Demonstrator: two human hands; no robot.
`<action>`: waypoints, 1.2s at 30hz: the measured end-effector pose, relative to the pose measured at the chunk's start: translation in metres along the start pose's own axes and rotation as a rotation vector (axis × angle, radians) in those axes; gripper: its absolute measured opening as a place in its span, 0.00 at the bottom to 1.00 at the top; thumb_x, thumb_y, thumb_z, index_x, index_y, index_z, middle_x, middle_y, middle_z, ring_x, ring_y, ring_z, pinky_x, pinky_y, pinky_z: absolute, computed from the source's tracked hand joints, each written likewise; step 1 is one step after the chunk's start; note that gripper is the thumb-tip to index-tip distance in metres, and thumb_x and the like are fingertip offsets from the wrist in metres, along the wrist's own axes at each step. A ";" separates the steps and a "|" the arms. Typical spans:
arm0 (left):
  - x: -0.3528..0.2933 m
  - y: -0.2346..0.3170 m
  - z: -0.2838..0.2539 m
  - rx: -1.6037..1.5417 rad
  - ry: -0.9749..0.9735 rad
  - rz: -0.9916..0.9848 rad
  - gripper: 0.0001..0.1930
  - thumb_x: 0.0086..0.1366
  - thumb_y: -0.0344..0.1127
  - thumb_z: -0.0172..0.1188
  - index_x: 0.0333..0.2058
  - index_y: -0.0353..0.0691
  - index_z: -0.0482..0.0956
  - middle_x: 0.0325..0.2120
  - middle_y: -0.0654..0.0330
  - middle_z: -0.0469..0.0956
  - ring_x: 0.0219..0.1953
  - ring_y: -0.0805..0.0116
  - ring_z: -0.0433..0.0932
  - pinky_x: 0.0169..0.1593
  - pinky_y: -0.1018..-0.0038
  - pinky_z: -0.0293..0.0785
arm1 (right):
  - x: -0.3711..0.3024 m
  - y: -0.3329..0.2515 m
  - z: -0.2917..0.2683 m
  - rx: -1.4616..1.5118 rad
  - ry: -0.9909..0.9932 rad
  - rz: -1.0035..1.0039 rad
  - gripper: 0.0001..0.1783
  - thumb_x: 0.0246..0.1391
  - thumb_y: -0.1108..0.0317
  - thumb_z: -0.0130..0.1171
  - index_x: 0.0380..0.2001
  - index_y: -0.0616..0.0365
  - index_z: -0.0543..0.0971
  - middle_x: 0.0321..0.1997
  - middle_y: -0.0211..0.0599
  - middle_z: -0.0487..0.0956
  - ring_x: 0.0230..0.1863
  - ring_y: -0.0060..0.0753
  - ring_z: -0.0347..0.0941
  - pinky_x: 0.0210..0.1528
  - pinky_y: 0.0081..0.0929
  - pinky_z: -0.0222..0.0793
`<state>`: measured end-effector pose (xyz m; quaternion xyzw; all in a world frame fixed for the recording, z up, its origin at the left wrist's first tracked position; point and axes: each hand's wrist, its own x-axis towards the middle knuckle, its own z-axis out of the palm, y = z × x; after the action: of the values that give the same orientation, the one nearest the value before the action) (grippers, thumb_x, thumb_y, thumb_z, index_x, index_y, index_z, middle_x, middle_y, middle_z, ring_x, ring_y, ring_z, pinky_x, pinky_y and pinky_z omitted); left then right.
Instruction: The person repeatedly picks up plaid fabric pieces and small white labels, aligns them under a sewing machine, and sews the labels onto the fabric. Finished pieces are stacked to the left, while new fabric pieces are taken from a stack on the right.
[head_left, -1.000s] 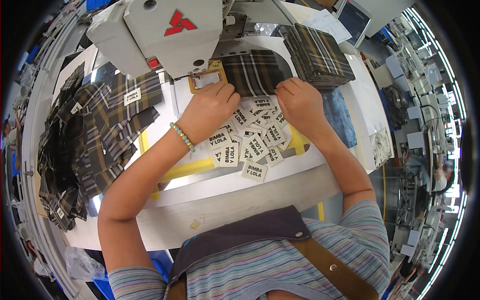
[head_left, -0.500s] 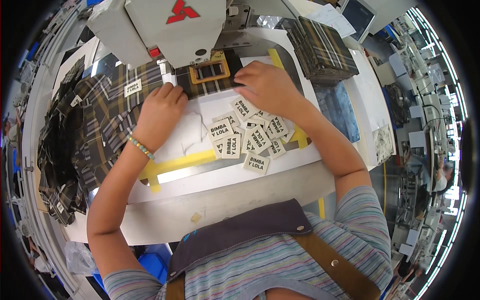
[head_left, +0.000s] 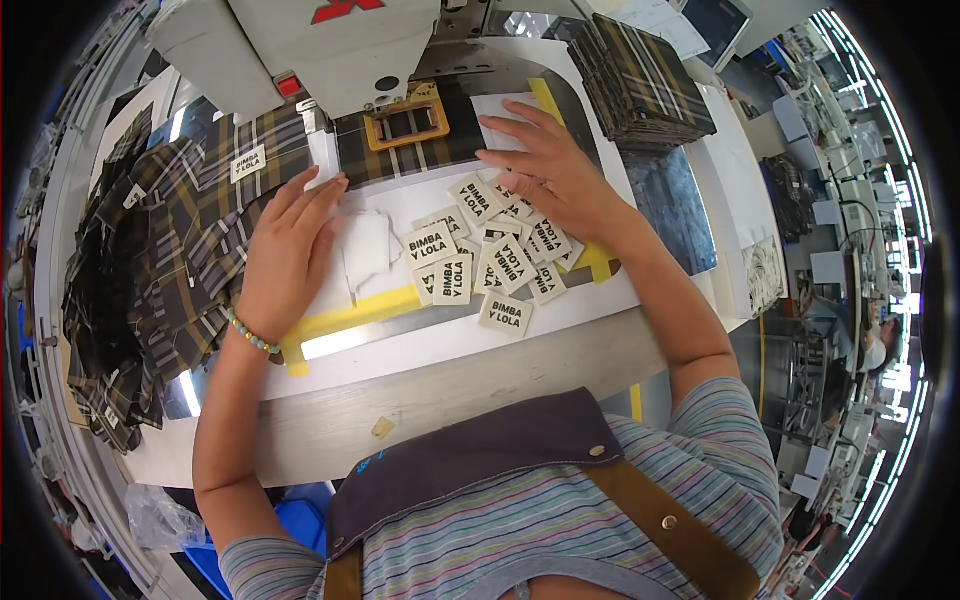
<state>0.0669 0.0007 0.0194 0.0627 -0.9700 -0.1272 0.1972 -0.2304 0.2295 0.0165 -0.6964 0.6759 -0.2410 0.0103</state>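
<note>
So this is a pale worktable (head_left: 520, 362) in a packed workshop, and a big white machine head (head_left: 335, 60) looms past both hands, on the far side of them. The plaid panel (head_left: 458, 137) lies flat just beyond and between the fingertips, under a yellow frame (head_left: 412, 140). It's a really dark cloth, nearly black in places, with brown-olive bands and thin white stripes, and you can see a couple of those stripes through the frame's window. Looks pretty smooth.

Left hand (head_left: 292, 238) is beside the panel's near left corner, fingers stretched out, thumb apart from them, nothing pinched. Can't tell if the tips actually touch cloth. Right hand (head_left: 565, 185) is off the other end, fingers spread wide, nothing in its grasp either.

Between the hands, on the near side, is a label pile (head_left: 511, 264), cream squares with dark print. Left of the left hand there's a rumpled heap of plaid pieces (head_left: 190, 225); beyond the right hand, a neat stack of plaid panels (head_left: 650, 80).
</note>
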 end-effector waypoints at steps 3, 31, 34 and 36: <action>-0.001 -0.005 -0.002 -0.050 0.063 -0.034 0.24 0.69 0.24 0.60 0.64 0.34 0.75 0.63 0.52 0.79 0.68 0.43 0.72 0.69 0.53 0.71 | 0.002 0.002 0.000 0.062 0.071 0.041 0.24 0.73 0.53 0.58 0.65 0.52 0.81 0.77 0.41 0.69 0.83 0.51 0.52 0.81 0.49 0.52; 0.002 0.008 0.001 -0.136 0.033 -0.021 0.20 0.68 0.25 0.64 0.58 0.34 0.79 0.49 0.49 0.83 0.61 0.45 0.77 0.63 0.55 0.75 | 0.011 -0.004 -0.014 -0.019 -0.033 -0.009 0.18 0.68 0.60 0.63 0.56 0.54 0.86 0.67 0.37 0.79 0.72 0.45 0.68 0.72 0.42 0.65; 0.001 0.007 0.001 -0.135 0.035 -0.021 0.20 0.68 0.25 0.64 0.58 0.34 0.79 0.50 0.49 0.84 0.61 0.45 0.77 0.63 0.56 0.74 | 0.022 -0.016 -0.012 0.003 -0.048 0.029 0.14 0.64 0.61 0.67 0.49 0.56 0.88 0.55 0.35 0.83 0.60 0.42 0.75 0.62 0.39 0.72; -0.001 0.005 0.003 -0.138 0.039 -0.010 0.20 0.68 0.25 0.64 0.59 0.34 0.79 0.52 0.49 0.84 0.61 0.45 0.77 0.64 0.56 0.74 | 0.028 -0.025 -0.006 0.031 -0.063 0.075 0.12 0.62 0.62 0.68 0.44 0.57 0.88 0.49 0.35 0.84 0.55 0.41 0.77 0.57 0.38 0.74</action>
<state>0.0659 0.0063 0.0179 0.0565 -0.9546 -0.1936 0.2191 -0.2100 0.2066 0.0396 -0.6775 0.6971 -0.2288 0.0515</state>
